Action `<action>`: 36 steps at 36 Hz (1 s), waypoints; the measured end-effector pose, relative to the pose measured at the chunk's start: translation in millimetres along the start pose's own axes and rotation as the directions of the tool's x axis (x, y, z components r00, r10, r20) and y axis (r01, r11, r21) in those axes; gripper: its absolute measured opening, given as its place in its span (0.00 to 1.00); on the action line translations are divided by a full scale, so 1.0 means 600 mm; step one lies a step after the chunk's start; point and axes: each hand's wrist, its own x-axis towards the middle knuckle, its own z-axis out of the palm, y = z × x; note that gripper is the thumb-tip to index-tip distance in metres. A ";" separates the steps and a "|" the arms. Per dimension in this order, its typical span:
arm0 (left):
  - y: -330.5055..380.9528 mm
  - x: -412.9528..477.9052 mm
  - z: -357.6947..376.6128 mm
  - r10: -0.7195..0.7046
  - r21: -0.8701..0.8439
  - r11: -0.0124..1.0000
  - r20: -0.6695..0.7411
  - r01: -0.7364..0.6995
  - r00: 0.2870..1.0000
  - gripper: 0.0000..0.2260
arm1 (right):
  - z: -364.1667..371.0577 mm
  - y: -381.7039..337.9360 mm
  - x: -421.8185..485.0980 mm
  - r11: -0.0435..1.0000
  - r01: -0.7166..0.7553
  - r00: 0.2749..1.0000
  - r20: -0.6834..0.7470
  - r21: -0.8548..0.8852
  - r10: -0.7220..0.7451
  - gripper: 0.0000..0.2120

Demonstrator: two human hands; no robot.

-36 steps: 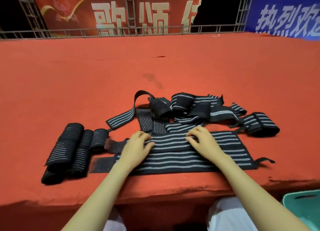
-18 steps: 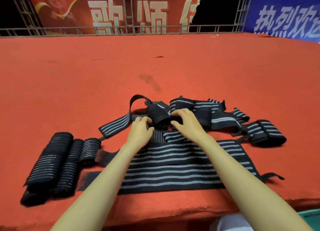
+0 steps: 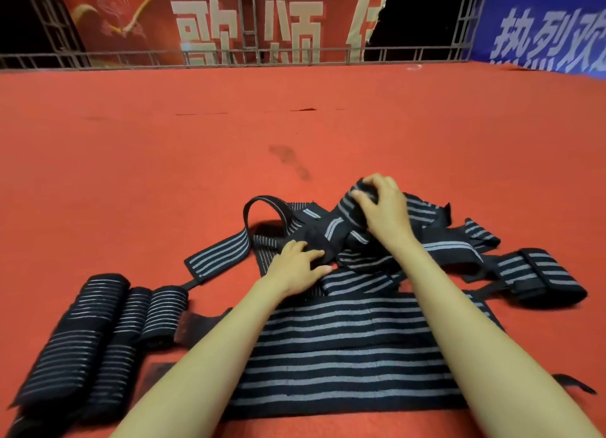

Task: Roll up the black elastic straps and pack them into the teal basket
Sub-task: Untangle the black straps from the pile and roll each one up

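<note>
Right hand [image 3: 382, 208] grasps the far top of the tangled strap pile [image 3: 436, 240], fingers curled over it. Left hand [image 3: 296, 267] pinches a black strap end [image 3: 314, 239] at the pile's near left side. Three rolled straps [image 3: 98, 322] lie near left. A wide strap [image 3: 344, 355] lies flat under both forearms on the red carpet [image 3: 164, 158].

A wide red carpeted surface [image 3: 164, 162] stretches to the far edge, marked by a dark smudge [image 3: 290, 160] near its middle. Beyond it runs a grey metal truss railing [image 3: 229, 57], backed by a red banner [image 3: 213, 14] with pale characters and, far right, a blue banner [image 3: 544, 24].
</note>
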 end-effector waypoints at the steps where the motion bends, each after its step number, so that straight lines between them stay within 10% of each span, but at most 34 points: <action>1: 0.000 -0.001 0.000 -0.016 0.002 1.000 0.015 0.016 1.000 0.26 | -0.014 -0.014 0.003 0.998 0.032 0.999 -0.033 0.049 -0.030 0.08; 6: 0.014 -0.022 -0.024 -0.035 -0.340 0.940 -0.090 0.002 0.995 0.25 | -0.064 -0.064 -0.006 0.978 0.120 0.993 -0.023 0.172 -0.117 0.06; 12: 0.085 -0.097 -0.083 -0.007 -0.826 0.415 -0.423 -0.382 0.906 0.26 | -0.082 -0.084 -0.039 0.959 0.092 0.992 0.064 0.267 -0.112 0.09; 23: 0.102 -0.147 -0.085 -0.306 -0.975 0.003 -0.214 -0.224 0.928 0.21 | -0.121 -0.093 -0.107 0.814 -0.131 0.965 0.260 0.566 -0.026 0.06; 29: 0.053 -0.154 -0.071 -0.424 -0.974 0.162 -0.214 -0.159 0.880 0.13 | -0.132 0.014 -0.086 0.969 -0.156 0.977 0.112 -0.192 0.180 0.11; 36: 0.040 -0.111 -0.048 -0.412 -0.666 0.739 -0.328 0.101 0.850 0.18 | -0.120 0.058 -0.076 0.911 -0.378 0.896 0.183 -0.164 0.405 0.17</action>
